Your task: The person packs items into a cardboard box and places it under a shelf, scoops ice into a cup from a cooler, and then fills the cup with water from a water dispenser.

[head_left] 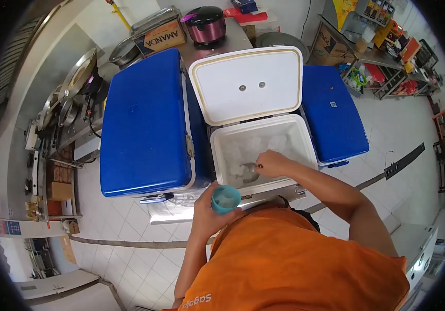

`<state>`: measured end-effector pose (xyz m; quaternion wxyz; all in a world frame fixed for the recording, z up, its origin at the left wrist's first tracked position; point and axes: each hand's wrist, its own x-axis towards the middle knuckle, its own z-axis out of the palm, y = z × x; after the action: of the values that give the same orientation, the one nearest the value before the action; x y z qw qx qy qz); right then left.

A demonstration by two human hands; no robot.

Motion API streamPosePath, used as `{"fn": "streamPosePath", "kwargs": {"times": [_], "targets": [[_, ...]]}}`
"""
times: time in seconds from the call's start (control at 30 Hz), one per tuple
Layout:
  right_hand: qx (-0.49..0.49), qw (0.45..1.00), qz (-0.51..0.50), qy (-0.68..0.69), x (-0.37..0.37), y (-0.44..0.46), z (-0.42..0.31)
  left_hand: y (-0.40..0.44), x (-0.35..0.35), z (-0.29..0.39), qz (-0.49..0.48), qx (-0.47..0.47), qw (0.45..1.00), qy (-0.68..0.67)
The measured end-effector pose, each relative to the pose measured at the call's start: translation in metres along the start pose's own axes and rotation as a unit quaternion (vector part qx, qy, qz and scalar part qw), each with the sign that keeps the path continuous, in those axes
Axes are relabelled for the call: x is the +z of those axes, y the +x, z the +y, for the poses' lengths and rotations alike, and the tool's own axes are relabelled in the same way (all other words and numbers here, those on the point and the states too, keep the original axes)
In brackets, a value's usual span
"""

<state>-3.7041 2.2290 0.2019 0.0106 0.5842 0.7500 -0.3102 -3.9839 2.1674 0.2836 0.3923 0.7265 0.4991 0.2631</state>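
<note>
My left hand (208,213) is wrapped round a teal cup (226,199) with whitish, ice-like contents, held just outside the front left corner of an open cooler (308,146). Inside the cooler lies whitish ice (251,147). My right hand (273,164) reaches over the cooler's opening, its fingers closed on the handle of a metal scoop (249,173). The scoop's bowl is down at the ice near the front of the cooler. The white-lined lid (246,85) stands raised behind the opening.
A large closed blue cooler (142,124) stands left of the open one, and a smaller blue cooler (335,114) stands right. Behind are a rice cooker (205,32) and a cardboard box (165,38). Pans (80,72) are at the left, loaded shelves at the right.
</note>
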Motion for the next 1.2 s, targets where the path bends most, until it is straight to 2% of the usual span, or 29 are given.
{"fn": "streamPosePath", "kwargs": {"times": [0.07,0.17,0.3,0.47,0.57,0.67,0.77,0.87,0.9,0.97,1.0,1.1,1.2], "targets": [[-0.057,0.997,-0.028,0.053,0.002,0.005,0.009,-0.001,-0.002,0.001,0.005,-0.017,1.0,0.012],[-0.032,0.979,-0.074,0.187,-0.015,-0.004,0.007,-0.003,-0.01,0.012,-0.023,-0.042,0.997,0.056],[-0.074,0.993,-0.054,0.078,-0.063,-0.026,-0.019,-0.001,-0.013,0.021,-0.024,-0.057,0.993,0.101],[-0.159,0.982,0.024,-0.098,-0.114,-0.066,-0.101,0.0,-0.006,0.032,-0.017,-0.057,0.996,0.066],[-0.135,0.969,0.104,-0.177,-0.127,-0.088,-0.119,-0.002,-0.003,0.031,-0.011,-0.054,0.998,0.02],[-0.035,0.968,0.113,-0.221,-0.142,-0.092,-0.102,-0.01,0.0,0.027,0.0,-0.042,0.999,-0.01],[0.013,0.971,0.028,-0.238,-0.122,-0.062,-0.061,-0.021,0.002,0.025,0.024,-0.022,0.999,-0.011],[0.014,0.976,-0.002,-0.217,-0.124,-0.051,-0.053,-0.031,-0.001,0.029,0.049,-0.01,0.998,-0.038],[-0.028,0.974,0.128,-0.187,-0.129,-0.046,-0.051,-0.036,-0.001,0.028,0.062,-0.001,0.997,-0.04],[-0.138,0.914,0.366,-0.105,-0.15,-0.029,-0.05,-0.047,0.0,0.024,0.077,0.005,0.996,-0.04],[-0.161,0.882,0.428,-0.117,-0.167,-0.016,-0.052,-0.055,0.0,0.019,0.076,0.0,0.996,-0.037],[-0.186,0.849,0.477,-0.134,-0.197,0.032,-0.056,-0.075,-0.004,0.017,0.084,-0.04,0.995,-0.041],[-0.106,0.872,0.419,-0.23,-0.195,0.057,-0.065,-0.107,-0.006,-0.007,0.101,-0.084,0.99,-0.049]]}}
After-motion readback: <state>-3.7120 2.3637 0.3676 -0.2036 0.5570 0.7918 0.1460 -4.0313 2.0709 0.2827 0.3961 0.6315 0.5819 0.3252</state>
